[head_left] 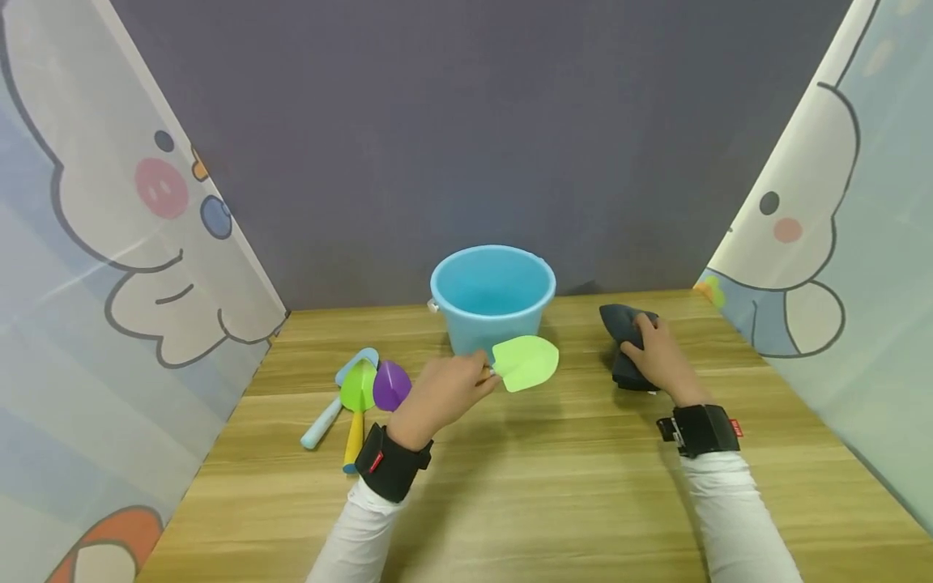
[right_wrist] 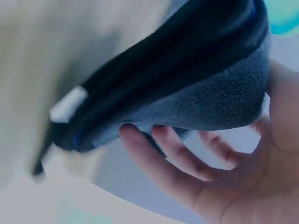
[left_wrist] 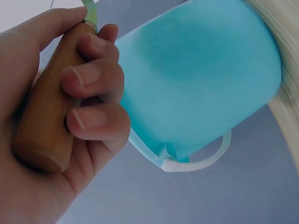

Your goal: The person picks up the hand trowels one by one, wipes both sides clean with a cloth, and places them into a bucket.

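Observation:
My left hand (head_left: 440,395) grips a small trowel (head_left: 526,362) with a light green blade, its fingers curled round the brown wooden handle (left_wrist: 46,107) in the left wrist view. The blade points right, overlapping the lower front of a light blue bucket (head_left: 487,328) in the head view. At the right, my right hand (head_left: 665,363) holds a dark grey folded cloth (head_left: 619,322) between thumb and fingers. In the right wrist view the cloth (right_wrist: 224,98) hangs in thick folds, with a white tag (right_wrist: 69,105) at its far end.
Left of my left hand lie a green trowel (head_left: 359,387) with a yellow handle, a purple-bladed tool (head_left: 392,385) partly hidden by that hand, and a light blue tool (head_left: 321,423). A dark panel (head_left: 481,146) stands behind the wooden table (head_left: 554,502); cartoon-printed sheets flank both sides.

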Demonstrator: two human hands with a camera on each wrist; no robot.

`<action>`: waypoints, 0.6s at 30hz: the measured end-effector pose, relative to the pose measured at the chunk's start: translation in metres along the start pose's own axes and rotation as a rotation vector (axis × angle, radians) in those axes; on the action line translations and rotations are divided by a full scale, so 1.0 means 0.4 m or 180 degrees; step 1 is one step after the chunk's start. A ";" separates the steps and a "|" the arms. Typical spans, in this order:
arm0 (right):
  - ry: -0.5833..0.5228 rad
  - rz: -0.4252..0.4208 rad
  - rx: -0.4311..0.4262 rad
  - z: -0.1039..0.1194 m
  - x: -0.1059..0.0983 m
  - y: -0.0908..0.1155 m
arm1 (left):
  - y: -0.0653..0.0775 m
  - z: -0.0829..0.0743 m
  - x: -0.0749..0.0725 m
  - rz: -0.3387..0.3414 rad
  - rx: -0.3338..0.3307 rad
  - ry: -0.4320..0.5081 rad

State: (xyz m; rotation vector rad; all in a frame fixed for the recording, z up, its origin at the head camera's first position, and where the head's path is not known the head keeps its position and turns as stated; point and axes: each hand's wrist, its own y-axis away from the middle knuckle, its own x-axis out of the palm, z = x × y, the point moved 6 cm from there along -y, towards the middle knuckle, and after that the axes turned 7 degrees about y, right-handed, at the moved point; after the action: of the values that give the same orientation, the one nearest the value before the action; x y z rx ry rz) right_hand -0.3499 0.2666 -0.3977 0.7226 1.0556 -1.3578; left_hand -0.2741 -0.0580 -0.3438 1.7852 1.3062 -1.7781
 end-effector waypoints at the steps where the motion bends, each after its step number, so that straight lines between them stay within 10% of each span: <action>1: 0.0003 -0.0095 -0.0019 0.014 -0.018 0.002 | 0.001 -0.002 0.000 -0.0053 0.0032 -0.0068; 10: 0.0049 -0.0881 -0.0451 0.200 -0.170 0.074 | -0.002 -0.025 -0.001 -0.0135 0.0129 -0.0244; 18: 0.0246 -0.1220 -0.1339 0.373 -0.163 0.124 | -0.008 -0.040 0.001 -0.0154 0.0107 -0.0053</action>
State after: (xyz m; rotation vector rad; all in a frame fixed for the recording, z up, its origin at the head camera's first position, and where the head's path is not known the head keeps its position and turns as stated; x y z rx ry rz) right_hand -0.2686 0.1652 -0.2880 0.2682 1.5391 -1.3668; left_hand -0.2664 -0.0439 -0.3400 1.7666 1.3316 -1.8472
